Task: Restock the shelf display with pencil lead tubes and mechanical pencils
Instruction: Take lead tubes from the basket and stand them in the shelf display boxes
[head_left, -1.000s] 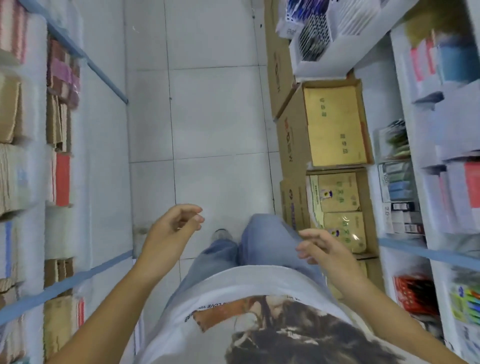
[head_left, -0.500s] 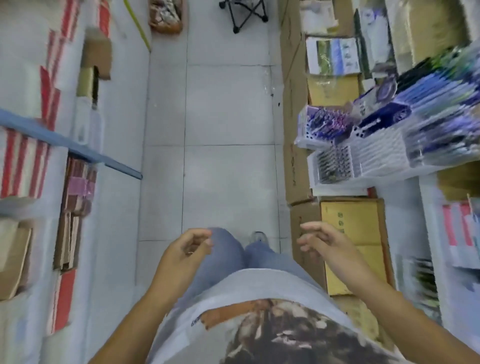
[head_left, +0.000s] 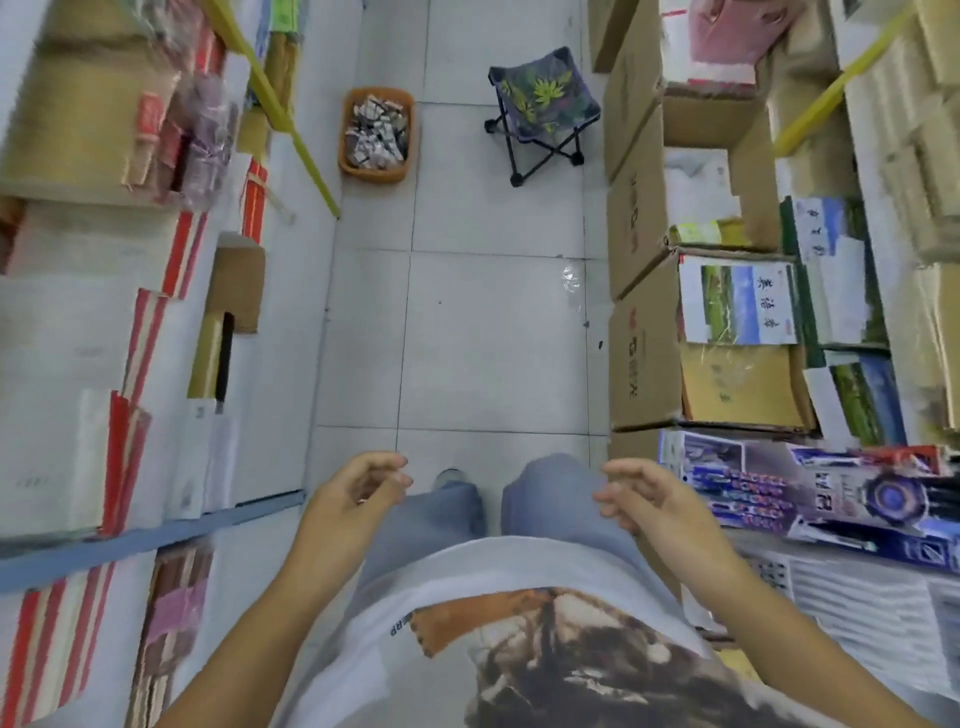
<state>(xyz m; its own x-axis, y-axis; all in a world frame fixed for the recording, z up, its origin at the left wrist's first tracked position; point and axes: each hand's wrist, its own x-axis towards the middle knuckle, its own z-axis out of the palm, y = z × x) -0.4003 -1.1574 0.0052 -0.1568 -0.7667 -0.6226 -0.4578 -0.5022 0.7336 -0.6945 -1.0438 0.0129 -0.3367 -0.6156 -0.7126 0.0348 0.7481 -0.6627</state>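
Mid-aisle: left grip (head_left: 358, 491), right grip (head_left: 647, 501) loosely curled, empty. Risk: snagging cartons (head_left: 641, 364) or stool (head_left: 540, 96) underfoot; no stock in hand.

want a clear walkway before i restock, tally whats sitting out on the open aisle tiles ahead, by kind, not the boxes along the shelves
folding stool: 1
orange basket: 1
clear plastic scrap: 1
total: 3
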